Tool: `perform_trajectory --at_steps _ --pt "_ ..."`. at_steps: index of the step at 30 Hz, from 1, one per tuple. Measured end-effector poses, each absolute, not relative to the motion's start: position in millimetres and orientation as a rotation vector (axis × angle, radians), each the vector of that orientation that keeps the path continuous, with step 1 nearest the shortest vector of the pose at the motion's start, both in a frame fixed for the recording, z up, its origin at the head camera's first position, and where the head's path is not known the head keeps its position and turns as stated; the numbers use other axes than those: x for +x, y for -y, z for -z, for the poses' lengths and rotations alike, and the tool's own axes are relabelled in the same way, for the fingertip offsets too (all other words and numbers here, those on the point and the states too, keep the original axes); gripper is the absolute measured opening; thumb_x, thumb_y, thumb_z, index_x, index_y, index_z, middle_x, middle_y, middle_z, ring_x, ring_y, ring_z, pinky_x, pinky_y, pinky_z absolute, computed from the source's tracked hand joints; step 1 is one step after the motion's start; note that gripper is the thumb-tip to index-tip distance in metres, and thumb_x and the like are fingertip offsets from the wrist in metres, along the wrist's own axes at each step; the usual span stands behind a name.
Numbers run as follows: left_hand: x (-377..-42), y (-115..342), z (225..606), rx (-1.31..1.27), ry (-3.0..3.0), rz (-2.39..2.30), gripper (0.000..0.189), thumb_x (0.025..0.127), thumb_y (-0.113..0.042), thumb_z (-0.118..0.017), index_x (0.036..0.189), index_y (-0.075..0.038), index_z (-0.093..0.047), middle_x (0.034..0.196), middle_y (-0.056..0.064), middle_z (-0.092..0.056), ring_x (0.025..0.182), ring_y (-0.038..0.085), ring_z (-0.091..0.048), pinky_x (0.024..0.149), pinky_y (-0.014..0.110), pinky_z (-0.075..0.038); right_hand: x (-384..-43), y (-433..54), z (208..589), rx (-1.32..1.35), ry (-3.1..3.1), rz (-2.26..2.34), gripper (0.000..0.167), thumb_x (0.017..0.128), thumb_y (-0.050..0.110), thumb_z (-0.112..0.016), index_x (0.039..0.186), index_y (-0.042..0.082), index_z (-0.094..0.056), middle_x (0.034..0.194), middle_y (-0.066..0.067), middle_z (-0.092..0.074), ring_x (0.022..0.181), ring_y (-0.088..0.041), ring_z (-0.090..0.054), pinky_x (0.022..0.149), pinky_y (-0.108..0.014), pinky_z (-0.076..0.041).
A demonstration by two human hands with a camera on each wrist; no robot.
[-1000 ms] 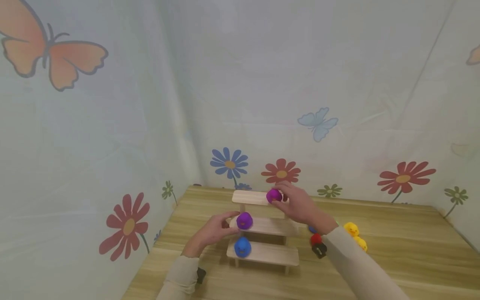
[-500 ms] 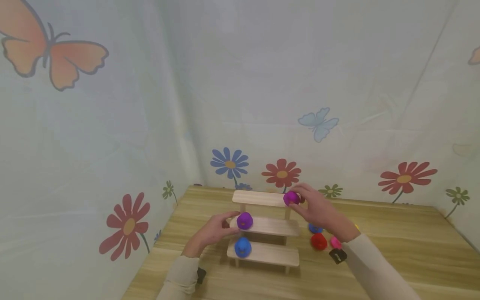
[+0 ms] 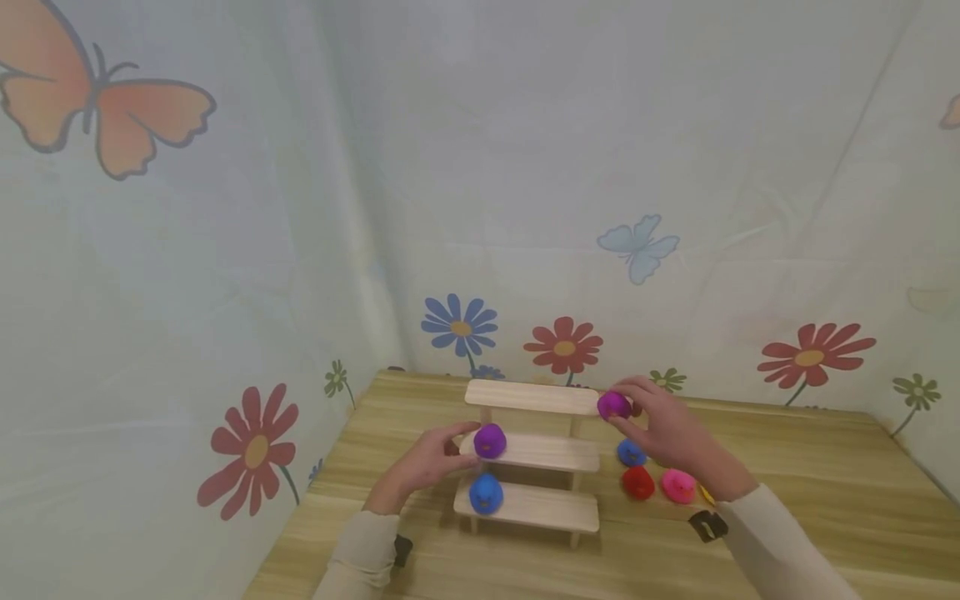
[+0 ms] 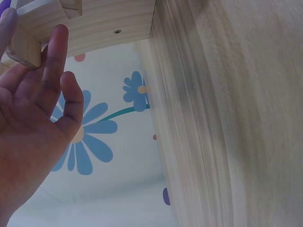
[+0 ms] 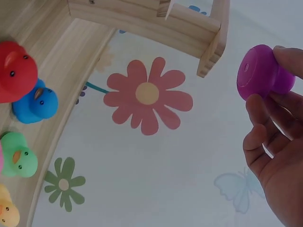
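My right hand (image 3: 670, 427) pinches a purple rubber duck (image 3: 613, 406) between thumb and fingers, just off the right end of the top board of a three-step wooden stand (image 3: 528, 396). In the right wrist view that duck (image 5: 258, 73) shows its flat base, apart from the stand's end. My left hand (image 3: 426, 460) grips the left end of the middle step, thumb in front and a finger behind; the left wrist view shows the board's end (image 4: 26, 47) between them. A second purple duck (image 3: 490, 442) sits on this step beside the fingertips. A blue duck (image 3: 486, 495) sits on the lowest step.
Right of the stand, a blue duck (image 3: 632, 452), a red duck (image 3: 638, 482) and a pink duck (image 3: 678, 485) stand on the wood-grain table (image 3: 840, 500). Green (image 5: 20, 156) and yellow ducks (image 5: 7, 208) show in the right wrist view. A flowered cloth backdrop rises behind.
My right hand has moved right with the purple duck, from above the top board to beyond its right end, uncovering the red and pink ducks. My left hand has stayed put.
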State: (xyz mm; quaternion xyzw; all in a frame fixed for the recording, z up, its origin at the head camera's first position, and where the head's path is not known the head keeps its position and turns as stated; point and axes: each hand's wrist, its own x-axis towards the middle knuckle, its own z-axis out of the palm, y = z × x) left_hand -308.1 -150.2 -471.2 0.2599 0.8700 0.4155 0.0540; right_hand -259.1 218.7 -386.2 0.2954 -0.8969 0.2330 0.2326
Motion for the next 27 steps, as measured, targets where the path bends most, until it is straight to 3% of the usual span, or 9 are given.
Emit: perform_trajectory --at_steps 11,27 --pt "-308 151 473 0.781 -2.642 -1.262 0.060 0.085 -0.036 -0.069 0.137 -0.018 -0.048 0.082 -0.002 -0.058 0.071 0.014 -0.053 0.059 0.029 -0.048 -251 -241 407 0.782 2.463 -0.583 0.039 0.079 0.011 -0.076 0.114 0.004 -0.060 0.105 -0.004 -0.058 0.076 -0.009 -0.053 0.064 -0.023 -0.049" --pt "-308 151 472 0.796 -2.651 -1.251 0.059 0.085 -0.036 -0.068 0.137 -0.018 -0.048 0.076 -0.002 -0.057 0.068 0.013 -0.052 0.058 0.028 -0.047 -239 -263 441 0.760 2.518 -0.636 0.032 0.072 0.007 -0.078 0.100 0.005 -0.062 0.098 0.001 -0.055 0.072 -0.005 -0.051 0.059 -0.024 -0.048"
